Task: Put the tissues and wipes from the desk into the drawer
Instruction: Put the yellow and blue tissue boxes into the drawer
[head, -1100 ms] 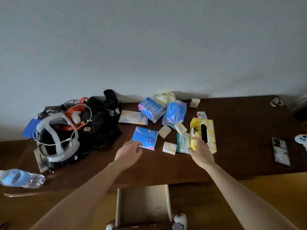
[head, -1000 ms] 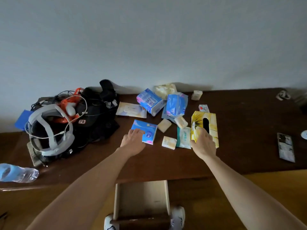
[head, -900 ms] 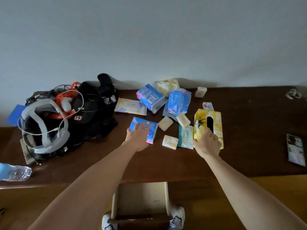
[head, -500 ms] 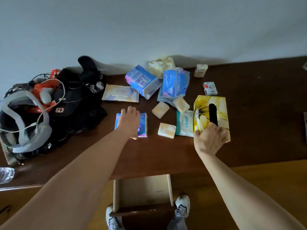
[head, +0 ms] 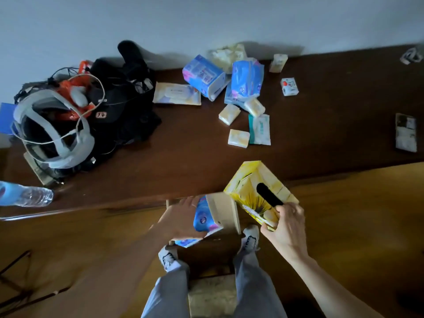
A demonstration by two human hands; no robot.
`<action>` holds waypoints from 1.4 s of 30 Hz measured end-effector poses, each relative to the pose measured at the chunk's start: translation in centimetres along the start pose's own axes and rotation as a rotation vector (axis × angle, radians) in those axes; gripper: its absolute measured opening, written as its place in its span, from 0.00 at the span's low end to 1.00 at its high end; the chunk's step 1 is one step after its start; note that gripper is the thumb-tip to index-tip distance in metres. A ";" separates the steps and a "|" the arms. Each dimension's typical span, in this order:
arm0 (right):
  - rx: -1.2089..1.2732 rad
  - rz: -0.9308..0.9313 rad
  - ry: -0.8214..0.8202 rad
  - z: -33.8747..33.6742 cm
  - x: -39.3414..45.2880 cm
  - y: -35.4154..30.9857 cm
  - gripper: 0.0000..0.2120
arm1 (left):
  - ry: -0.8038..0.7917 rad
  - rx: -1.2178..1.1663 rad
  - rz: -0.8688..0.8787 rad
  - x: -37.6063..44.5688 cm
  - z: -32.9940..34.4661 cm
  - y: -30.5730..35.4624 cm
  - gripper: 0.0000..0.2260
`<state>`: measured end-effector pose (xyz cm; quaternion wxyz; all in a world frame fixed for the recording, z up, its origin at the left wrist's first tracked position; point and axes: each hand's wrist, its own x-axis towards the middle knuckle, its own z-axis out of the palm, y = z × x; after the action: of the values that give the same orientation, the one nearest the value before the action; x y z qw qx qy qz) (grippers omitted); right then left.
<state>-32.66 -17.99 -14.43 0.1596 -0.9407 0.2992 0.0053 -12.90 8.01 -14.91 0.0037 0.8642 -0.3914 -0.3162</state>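
A yellow tissue box [head: 257,193] with a dark slot is tilted in the air above the open wooden drawer [head: 226,213], and a blue pack [head: 203,218] sits at the drawer's left side. On the worktop [head: 321,125] remain blue tissue packs [head: 245,81], a flat wipes pack [head: 176,94] and small pale packets [head: 238,138].

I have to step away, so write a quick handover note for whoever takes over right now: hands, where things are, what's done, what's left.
Left hand: holds the blue tissue pack over the open drawer.
Right hand: holds the yellow tissue box, tilted, just right of the drawer.
Done: both are off the desk, not yet released.
Left: drop these two in, then collect the remaining packs, including the flat wipes pack, big blue packs, small cream packs and green wipes.
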 end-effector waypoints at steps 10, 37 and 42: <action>-0.217 -0.296 -0.535 15.3 -1.6 -1.6 0.27 | -0.195 -0.367 -0.582 -3.6 15.5 -7.7 0.53; -0.335 -0.459 -0.412 57.2 5.2 6.8 0.27 | 0.266 -0.436 -0.683 18.6 45.5 -18.0 0.52; -0.307 -0.372 -0.406 56.0 0.6 6.4 0.34 | 0.370 -0.456 -0.782 14.8 45.3 -16.4 0.48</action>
<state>-31.02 -6.27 -69.51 0.0702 -0.9722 0.0799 0.2087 -19.41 20.21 -63.32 0.1432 0.9654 0.0489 -0.2126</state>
